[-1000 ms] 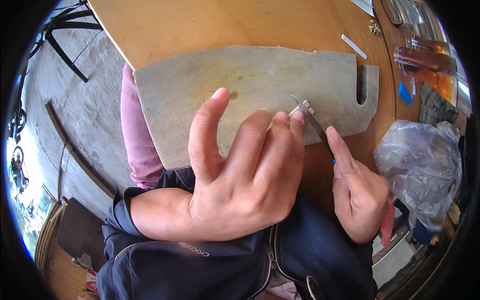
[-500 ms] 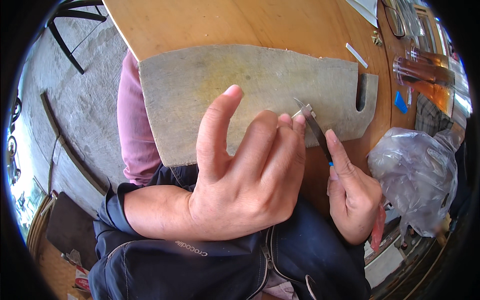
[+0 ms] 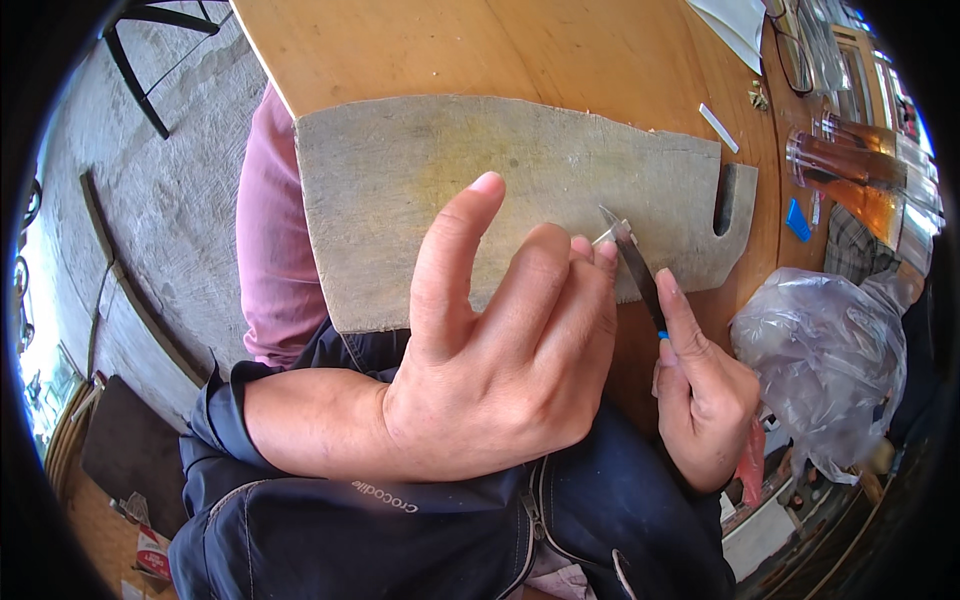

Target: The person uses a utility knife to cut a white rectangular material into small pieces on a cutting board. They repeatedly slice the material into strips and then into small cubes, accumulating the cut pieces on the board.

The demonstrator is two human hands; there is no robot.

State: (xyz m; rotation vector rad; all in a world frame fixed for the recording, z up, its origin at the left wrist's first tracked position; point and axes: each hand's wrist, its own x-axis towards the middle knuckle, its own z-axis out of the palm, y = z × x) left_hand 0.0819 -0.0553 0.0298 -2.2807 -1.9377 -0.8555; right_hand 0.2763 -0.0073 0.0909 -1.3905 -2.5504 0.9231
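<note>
My left hand [image 3: 510, 370] is palm down over a weathered grey board [image 3: 430, 150], little finger raised and other fingers curled onto a small pale piece [image 3: 628, 230] near the board's middle right. My right hand [image 3: 705, 385] grips a narrow dark knife [image 3: 645, 280] with a bit of blue at its handle, index finger along it. The blade crosses the pale piece just beside my left fingertips, its curved tip pointing up and left. My left thumb is hidden, and the back of my left hand covers part of the board.
The wooden table [image 3: 450, 45] holds a white strip [image 3: 718, 128], blue scrap [image 3: 796, 220], glasses of amber liquid [image 3: 845, 165], spectacles [image 3: 795, 60] and paper [image 3: 730, 30]. A plastic bag [image 3: 810, 370] hangs right; a pink-clothed leg [image 3: 270, 220] and black metal stand [image 3: 140, 70] are left.
The view has shifted a little, so board and table sit further right. My hands have moved slightly right in the picture, with the knife still across the pale piece.
</note>
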